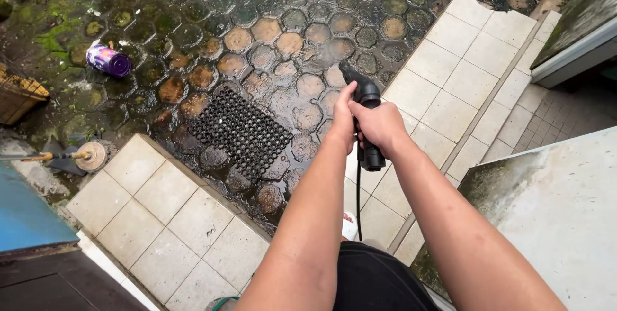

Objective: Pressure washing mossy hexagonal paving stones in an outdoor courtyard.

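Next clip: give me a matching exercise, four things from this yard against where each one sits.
Things:
1. spray gun
2. rubber mat
3. purple can
4. basket

Places:
A. lying on mossy pavers, upper left
B. at the left edge
C. gripped in the right hand, left hand touching it
D. flat on wet pavers beside the tiles

Pairs: 1-C, 2-D, 3-A, 4-B

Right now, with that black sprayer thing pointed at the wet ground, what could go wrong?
1. Both hands, the left hand and right hand, hold the black spray gun. If the grip slips, it might jerk and spray somewhere else.
2. The paving stones are wet and mossy, so stepping there could mean a slip.
3. The thin hose hangs close to the legs and could perhaps trip someone.
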